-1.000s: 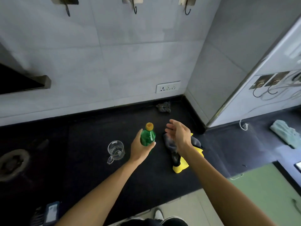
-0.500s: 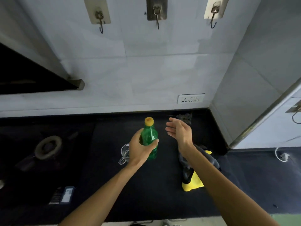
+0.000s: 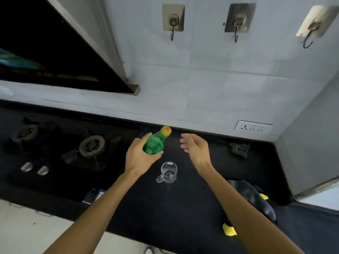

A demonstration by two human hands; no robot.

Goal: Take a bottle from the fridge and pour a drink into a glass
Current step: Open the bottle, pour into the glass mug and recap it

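Note:
My left hand [image 3: 139,158] grips a small green bottle [image 3: 154,144] with a yellow cap, held above the black counter [image 3: 174,213] and tilted with its capped top to the upper right. A clear glass mug [image 3: 168,172] with a handle stands on the counter just below and to the right of the bottle. To the right of the bottle, level with its cap, my right hand [image 3: 197,150] hovers, fingers relaxed and holding nothing.
A gas stove [image 3: 91,145] with two burners fills the counter's left part, with a chimney hood [image 3: 55,57] above it. A grey and yellow cloth [image 3: 256,202] lies at the right. A dark scrubber [image 3: 239,149] sits near the back wall socket [image 3: 253,127]. Three hooks hang on the tiles.
The view has swung left and up, bringing the stove into sight. The bottle has tilted to the right, and the mug now shows to the right of my left hand.

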